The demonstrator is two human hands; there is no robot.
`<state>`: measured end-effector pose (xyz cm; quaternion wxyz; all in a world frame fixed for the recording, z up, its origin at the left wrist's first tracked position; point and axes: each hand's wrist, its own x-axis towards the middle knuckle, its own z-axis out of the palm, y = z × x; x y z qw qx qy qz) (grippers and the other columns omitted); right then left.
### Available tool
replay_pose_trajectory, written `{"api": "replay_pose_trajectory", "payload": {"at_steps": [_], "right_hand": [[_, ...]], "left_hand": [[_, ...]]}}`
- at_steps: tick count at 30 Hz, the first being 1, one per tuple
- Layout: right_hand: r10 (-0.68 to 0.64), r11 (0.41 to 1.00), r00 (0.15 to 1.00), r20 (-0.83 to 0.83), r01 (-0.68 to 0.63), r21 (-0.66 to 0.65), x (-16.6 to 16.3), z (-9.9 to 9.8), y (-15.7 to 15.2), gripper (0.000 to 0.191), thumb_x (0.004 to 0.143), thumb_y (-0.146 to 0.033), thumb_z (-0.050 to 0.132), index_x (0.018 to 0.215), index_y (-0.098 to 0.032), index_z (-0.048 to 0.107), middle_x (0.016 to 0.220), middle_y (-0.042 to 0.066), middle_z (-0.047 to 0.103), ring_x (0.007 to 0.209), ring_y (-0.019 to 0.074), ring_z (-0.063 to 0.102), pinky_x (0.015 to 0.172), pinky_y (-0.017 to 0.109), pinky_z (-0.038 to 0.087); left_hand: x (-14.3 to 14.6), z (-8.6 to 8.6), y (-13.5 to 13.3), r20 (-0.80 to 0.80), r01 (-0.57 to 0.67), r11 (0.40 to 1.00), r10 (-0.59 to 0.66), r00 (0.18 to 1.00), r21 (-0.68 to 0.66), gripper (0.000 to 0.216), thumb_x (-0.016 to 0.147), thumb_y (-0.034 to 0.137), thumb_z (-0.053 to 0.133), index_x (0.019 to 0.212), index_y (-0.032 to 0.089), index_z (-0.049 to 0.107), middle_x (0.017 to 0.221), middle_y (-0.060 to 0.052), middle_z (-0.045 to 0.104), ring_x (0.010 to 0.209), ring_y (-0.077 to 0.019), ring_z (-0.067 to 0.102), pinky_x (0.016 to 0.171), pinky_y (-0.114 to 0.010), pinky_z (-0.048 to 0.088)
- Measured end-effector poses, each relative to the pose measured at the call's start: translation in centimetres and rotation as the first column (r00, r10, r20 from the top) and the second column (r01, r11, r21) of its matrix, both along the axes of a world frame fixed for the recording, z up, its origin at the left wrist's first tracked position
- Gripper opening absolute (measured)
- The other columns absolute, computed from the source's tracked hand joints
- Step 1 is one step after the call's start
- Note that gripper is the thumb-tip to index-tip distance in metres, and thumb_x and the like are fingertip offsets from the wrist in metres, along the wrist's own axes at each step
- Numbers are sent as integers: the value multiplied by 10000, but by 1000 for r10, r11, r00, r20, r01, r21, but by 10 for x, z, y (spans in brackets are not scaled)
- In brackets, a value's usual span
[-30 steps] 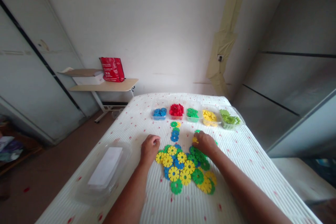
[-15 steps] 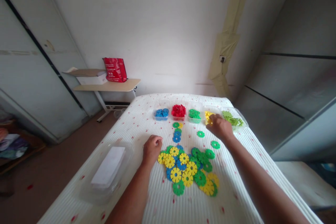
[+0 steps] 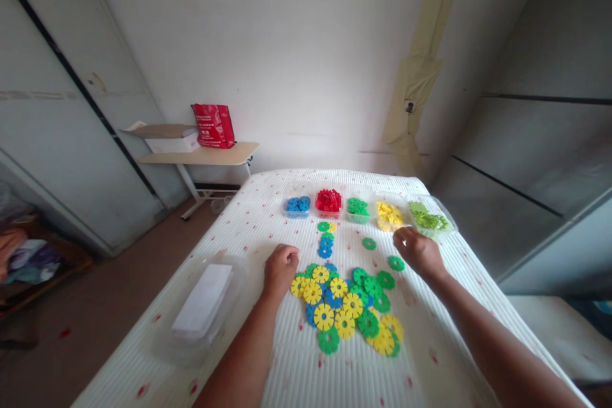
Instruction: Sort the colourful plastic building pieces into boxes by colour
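Note:
A heap of flat yellow, green and blue flower-shaped discs [image 3: 348,311] lies on the white dotted tabletop [image 3: 268,229]. My left hand [image 3: 280,269] rests curled at the heap's left edge, fingers closed, touching the yellow discs. My right hand [image 3: 419,252] hovers with fingers loosely apart between the heap and the yellow tub [image 3: 389,215], nothing visible in it. Two lone green discs [image 3: 369,243] lie close to it. Clear tubs of blue [image 3: 297,205], red [image 3: 328,201], green [image 3: 357,207] and light-green discs [image 3: 430,219] line the far edge.
A clear lidded box with white paper [image 3: 203,299] sits at the table's left. A few blue, green and yellow discs [image 3: 326,239] lie before the tubs. A side table with a red bag [image 3: 213,125] stands by the wall. Grey cabinet doors flank both sides.
My right hand went from the heap up to the yellow tub, then drew back toward me with nothing in it. My left hand stayed at the heap's left edge.

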<state>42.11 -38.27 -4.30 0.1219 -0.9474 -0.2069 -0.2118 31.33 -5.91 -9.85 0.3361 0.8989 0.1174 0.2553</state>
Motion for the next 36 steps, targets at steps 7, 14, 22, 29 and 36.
{"api": "replay_pose_trajectory", "payload": {"at_steps": [7, 14, 22, 29, 36], "right_hand": [[-116, 867, 952, -283, 236, 439, 1, -32, -34, 269, 733, -373, 434, 699, -193, 631, 650, 18, 651, 611, 160, 566, 596, 252, 399], [-43, 420, 892, -450, 425, 802, 10, -36, -36, 285, 616, -419, 581, 717, -156, 626, 555, 9, 609, 447, 122, 488, 457, 249, 385], [73, 220, 910, -408, 384, 897, 10, -37, -39, 287, 576, -398, 664, 711, -150, 614, 529, -18, 579, 433, 89, 458, 438, 221, 377], [74, 288, 912, -404, 369, 884, 12, -43, -40, 283, 611, -398, 639, 737, -145, 622, 521, -14, 576, 440, 98, 469, 431, 215, 373], [41, 305, 900, -434, 402, 863, 7, -34, -35, 268, 598, -379, 624, 728, -145, 622, 516, -12, 577, 420, 93, 465, 427, 215, 374]], "left_hand": [[2, 13, -8, -52, 15, 1000, -14, 999, 22, 193, 730, 102, 491, 806, 177, 653, 829, -23, 657, 729, -125, 589, 725, -248, 466], [29, 53, -90, -77, 420, 905, -415, 907, 74, 220, 728, 151, 540, 875, 210, 692, 869, -19, 683, 833, -150, 596, 796, -262, 467], [78, 45, -197, -344, 620, 759, -539, 769, 198, 345, 694, 355, 606, 994, 196, 665, 982, -90, 616, 904, -222, 593, 788, -314, 483], [79, 37, -212, -392, 606, 740, -486, 782, 292, 212, 720, 229, 549, 882, 167, 671, 949, -124, 603, 901, -238, 594, 778, -341, 478], [109, 50, -169, -282, 462, 865, -402, 871, 195, 427, 668, 242, 596, 1087, 165, 626, 1018, -101, 593, 921, -206, 589, 838, -285, 473]]}}
